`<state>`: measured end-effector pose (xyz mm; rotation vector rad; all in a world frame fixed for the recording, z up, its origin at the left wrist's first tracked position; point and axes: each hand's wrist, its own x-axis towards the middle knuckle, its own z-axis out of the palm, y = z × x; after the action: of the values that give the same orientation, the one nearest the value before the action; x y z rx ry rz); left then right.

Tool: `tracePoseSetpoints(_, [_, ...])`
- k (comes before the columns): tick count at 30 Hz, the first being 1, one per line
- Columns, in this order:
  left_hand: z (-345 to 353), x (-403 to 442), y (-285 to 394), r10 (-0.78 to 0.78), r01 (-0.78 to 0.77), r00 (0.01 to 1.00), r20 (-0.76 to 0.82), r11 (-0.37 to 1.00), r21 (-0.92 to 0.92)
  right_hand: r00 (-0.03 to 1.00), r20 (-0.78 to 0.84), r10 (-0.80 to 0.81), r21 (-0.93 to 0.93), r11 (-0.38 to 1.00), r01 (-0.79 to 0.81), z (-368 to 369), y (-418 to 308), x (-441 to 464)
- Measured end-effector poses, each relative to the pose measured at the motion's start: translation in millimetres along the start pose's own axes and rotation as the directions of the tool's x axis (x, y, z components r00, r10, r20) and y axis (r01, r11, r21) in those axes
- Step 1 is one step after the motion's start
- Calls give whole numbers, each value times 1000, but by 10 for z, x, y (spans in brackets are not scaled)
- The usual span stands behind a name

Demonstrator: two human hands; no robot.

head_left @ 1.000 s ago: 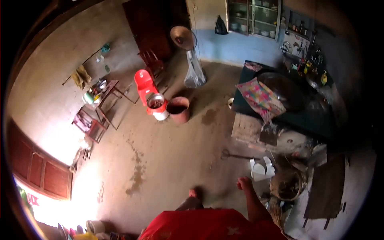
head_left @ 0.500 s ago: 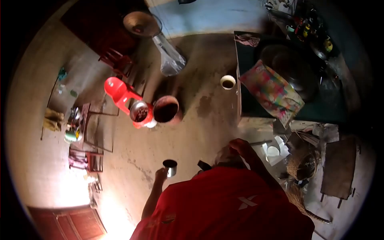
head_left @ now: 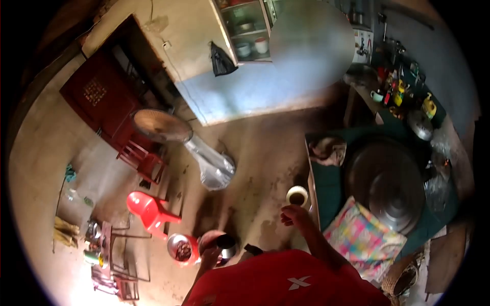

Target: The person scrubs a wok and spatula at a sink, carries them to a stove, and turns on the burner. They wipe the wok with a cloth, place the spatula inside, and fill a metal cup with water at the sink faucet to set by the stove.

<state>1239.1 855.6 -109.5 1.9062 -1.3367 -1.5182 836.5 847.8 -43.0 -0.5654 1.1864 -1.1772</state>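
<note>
My left hand [head_left: 208, 257] is closed round the handle of a metal mug [head_left: 227, 251], whose inside looks dark; what is in it I cannot tell. The mug is over a reddish bucket [head_left: 209, 237] on the floor, hiding part of it. My right hand [head_left: 291, 216] holds nothing, with its fingers loosely curled and partly apart. Just beyond it, a pale bowl [head_left: 297, 189] with dark contents stands on the floor beside the stove counter. Left of the bucket is a metal basin [head_left: 176, 240] with reddish-brown pieces in it.
A red plastic chair [head_left: 148, 208] stands past the basin. Farther off is a standing fan [head_left: 162, 126] with a plastic-wrapped base. To my right, the green counter [head_left: 326, 186] bears a large lidded wok [head_left: 380, 178] and a colourful cloth [head_left: 365, 237]. A woven basket [head_left: 400, 275] sits below it.
The view has tilted up and moved forward. My left hand has brought the mug from open floor to over the bucket. My right hand has stretched forward from near my head towards the bowl.
</note>
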Motion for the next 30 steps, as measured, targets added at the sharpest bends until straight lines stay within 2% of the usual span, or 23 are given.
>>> tracePoseSetpoints(1, [-33,112,402,-243,243,970,5,970,11,1000,22,2,1,1000,-2,-13,-17,264])
tracePoseSetpoints(2, [-161,683,-10,-79,85,995,59,992,-91,999,45,3,2,1000,-3,-33,-23,536])
tracePoseSetpoints(3, [-280,1080,-86,42,-52,986,160,997,58,999,24,37,-40,999,-36,-32,-120,745])
tracePoseSetpoints(4, [-278,1232,336,144,-200,952,272,961,192,997,0,72,-78,994,-72,-23,-239,924])
tracePoseSetpoints(5, [-302,1244,681,408,-546,836,367,543,638,997,-60,54,-110,992,-60,-19,-347,1068])
tracePoseSetpoints(6, [-299,1602,816,411,-554,830,377,537,635,996,-68,54,-63,996,-58,-66,-385,1256])
tracePoseSetpoints(7, [-284,2010,920,418,-498,865,278,783,373,994,-99,49,14,999,-48,-156,-364,1490])
tracePoseSetpoints(8, [-306,2310,973,372,-388,909,189,920,53,990,-131,56,96,994,-44,-241,-269,1706])
tracePoseSetpoints(9, [-197,2261,1748,-7,49,988,153,961,-273,993,-118,18,144,990,-1,-331,-224,1925])
tracePoseSetpoints(10, [-183,2599,2022,23,26,985,171,961,-274,972,-230,53,152,988,-18,-267,-390,1992])
tracePoseSetpoints(12, [-115,3067,2520,53,-22,973,224,990,-141,954,-288,76,178,984,-25,-185,-702,2160])
tracePoseSetpoints(13, [-38,3211,2824,98,-63,968,232,986,-153,950,-306,60,176,984,-5,-187,-853,2270])
tracePoseSetpoints(16, [230,3796,3514,101,-83,938,333,994,-67,944,-329,12,92,996,19,-167,-1204,2551])
tracePoseSetpoints(18, [495,4209,3862,146,-136,898,415,989,-53,917,-398,0,157,985,68,-308,-1305,2815])
tracePoseSetpoints(20, [784,4592,4187,249,-277,839,485,961,-14,910,-410,61,246,968,46,-535,-1417,3117])
tracePoseSetpoints(21, [937,4699,4405,244,-266,845,476,964,-23,912,-407,51,264,963,64,-645,-1470,3275])
tracePoseSetpoints(23, [1232,4851,4786,351,-417,796,493,909,27,911,-407,61,283,957,62,-887,-1604,3539])
tracePoseSetpoints(25, [1508,5266,5130,395,-472,764,510,881,24,867,-487,105,285,957,44,-1093,-1904,3968])
tracePoseSetpoints(26, [1615,5377,5123,399,-494,738,545,869,34,894,-429,-132,188,955,231,-1330,-1841,4148])
tracePoseSetpoints(27, [1689,5502,5264,542,-686,611,578,726,44,839,-544,-4,246,955,165,-1381,-2079,4350])
tracePoseSetpoints(28, [1779,5618,5467,650,-835,440,619,550,15,838,-533,-118,128,967,218,-1514,-2217,4466])
tracePoseSetpoints(29, [1883,5565,5770,506,-656,596,624,754,16,822,-561,-95,166,960,224,-1500,-2558,4520])
tracePoseSetpoints(30, [1981,5506,6100,337,-440,714,614,898,20,826,-561,-55,231,948,220,-1548,-2763,4581])
